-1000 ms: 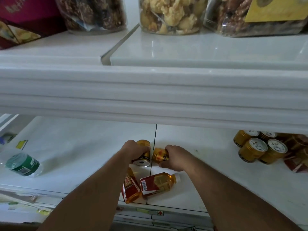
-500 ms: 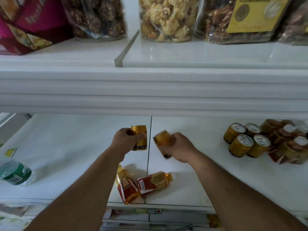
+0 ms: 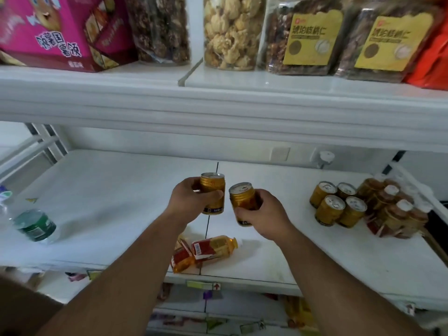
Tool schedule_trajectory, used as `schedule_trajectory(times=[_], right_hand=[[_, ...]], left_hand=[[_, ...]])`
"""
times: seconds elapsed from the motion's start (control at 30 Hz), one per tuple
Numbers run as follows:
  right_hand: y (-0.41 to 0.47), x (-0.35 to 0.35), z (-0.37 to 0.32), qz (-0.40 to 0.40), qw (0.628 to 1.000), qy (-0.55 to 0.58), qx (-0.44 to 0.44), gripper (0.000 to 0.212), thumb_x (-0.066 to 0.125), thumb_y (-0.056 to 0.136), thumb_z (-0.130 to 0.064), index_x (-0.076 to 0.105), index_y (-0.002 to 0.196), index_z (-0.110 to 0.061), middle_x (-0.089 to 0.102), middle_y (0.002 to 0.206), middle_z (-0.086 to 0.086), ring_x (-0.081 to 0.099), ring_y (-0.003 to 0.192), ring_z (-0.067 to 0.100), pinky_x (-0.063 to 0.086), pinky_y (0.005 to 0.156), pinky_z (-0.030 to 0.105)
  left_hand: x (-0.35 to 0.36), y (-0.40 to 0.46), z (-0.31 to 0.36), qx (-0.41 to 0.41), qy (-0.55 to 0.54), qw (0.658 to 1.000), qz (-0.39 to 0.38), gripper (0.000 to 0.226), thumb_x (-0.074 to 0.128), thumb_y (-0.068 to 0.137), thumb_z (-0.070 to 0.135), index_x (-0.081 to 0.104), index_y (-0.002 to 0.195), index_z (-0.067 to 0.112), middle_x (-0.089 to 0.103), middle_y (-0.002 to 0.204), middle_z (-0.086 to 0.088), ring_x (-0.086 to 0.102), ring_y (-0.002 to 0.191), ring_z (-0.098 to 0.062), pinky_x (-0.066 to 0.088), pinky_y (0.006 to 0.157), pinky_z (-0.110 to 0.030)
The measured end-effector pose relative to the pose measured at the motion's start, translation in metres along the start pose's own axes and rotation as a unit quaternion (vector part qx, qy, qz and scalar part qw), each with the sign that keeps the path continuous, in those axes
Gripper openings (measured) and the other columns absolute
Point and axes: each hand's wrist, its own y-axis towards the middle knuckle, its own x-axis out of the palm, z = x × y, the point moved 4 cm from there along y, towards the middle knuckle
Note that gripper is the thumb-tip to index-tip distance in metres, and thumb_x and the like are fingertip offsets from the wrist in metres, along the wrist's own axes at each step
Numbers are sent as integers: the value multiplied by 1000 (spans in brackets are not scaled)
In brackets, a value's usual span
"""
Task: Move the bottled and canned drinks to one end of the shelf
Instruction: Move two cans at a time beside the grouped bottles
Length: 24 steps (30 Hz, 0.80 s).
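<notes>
My left hand point(image 3: 189, 202) is shut on an upright gold can point(image 3: 213, 190), held above the middle of the white shelf point(image 3: 109, 190). Beside it, my right hand point(image 3: 264, 215) grips a second gold can point(image 3: 242, 198), tilted slightly left. Under my hands two amber tea bottles point(image 3: 213, 249) with red labels lie on their sides near the front edge. At the right end stand several gold cans point(image 3: 338, 206) and a cluster of amber bottles point(image 3: 392, 209) with white caps. A clear water bottle point(image 3: 31, 224) with a green label lies at the left end.
The shelf above point(image 3: 218, 103) overhangs the work area and carries a pink box point(image 3: 55, 30), jars of snacks point(image 3: 231, 32) and bagged nuts point(image 3: 308, 37). A metal frame bounds the shelf's right end point(image 3: 417, 187). Lower shelves with price tags show below.
Both hands have lifted their gold cans off the shelf and turned them upright. The camera has tilted up, showing more of the upper shelf and the drinks at the right end.
</notes>
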Motion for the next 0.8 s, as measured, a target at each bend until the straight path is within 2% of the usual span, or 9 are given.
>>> schedule_trajectory(times=[0.17, 0.27, 0.4, 0.53, 0.6, 0.7, 0.8], right_hand=[[-36, -28, 9, -5, 999, 30, -14, 50, 86, 74, -35, 55, 114, -34, 65, 107, -15, 63, 97, 6, 52, 83, 27], [-60, -49, 22, -7, 999, 44, -7, 53, 86, 72, -35, 55, 114, -34, 65, 106, -16, 63, 97, 4, 50, 78, 24], [-89, -73, 37, -1, 999, 43, -1, 51, 86, 73, -35, 53, 112, -34, 62, 100, -20, 60, 92, 2, 46, 74, 22], [-118, -85, 48, 16, 999, 47, 7, 54, 87, 72, -37, 51, 111, -35, 61, 101, -18, 62, 95, 7, 49, 82, 25], [-131, -90, 52, 26, 998, 55, 9, 54, 87, 71, -38, 52, 111, -35, 63, 103, -17, 63, 97, 7, 50, 84, 27], [-150, -97, 56, 41, 997, 57, 11, 52, 87, 71, -38, 52, 110, -36, 61, 101, -21, 63, 97, 7, 51, 84, 28], [-168, -101, 56, 60, 996, 61, 15, 54, 87, 72, -38, 51, 112, -36, 58, 98, -25, 62, 96, 5, 48, 83, 26]], left_hand=[[20, -43, 16, 14, 30, 999, 22, 50, 85, 74, 30, 66, 119, 23, 68, 105, 13, 64, 90, 1, 45, 64, -15], [39, -73, 20, 14, 42, 999, 32, 55, 86, 72, 33, 64, 123, 24, 68, 109, 12, 65, 95, -3, 47, 68, -17], [61, -112, 23, 3, 33, 999, 36, 60, 86, 73, 32, 61, 127, 26, 65, 113, 12, 61, 95, 0, 54, 78, -27], [74, -139, 25, 14, 28, 999, 40, 64, 87, 72, 30, 59, 128, 23, 65, 117, 8, 63, 98, -7, 49, 75, -22], [80, -150, 26, 21, 26, 999, 35, 64, 87, 71, 29, 58, 128, 23, 64, 116, 9, 63, 97, -5, 49, 74, -22], [85, -165, 29, 28, 18, 999, 22, 65, 87, 73, 27, 57, 130, 24, 61, 109, 13, 61, 94, -3, 48, 80, -25], [87, -177, 31, 47, 16, 999, 12, 60, 87, 73, 27, 58, 125, 27, 58, 98, 22, 58, 90, 4, 45, 74, -19]])
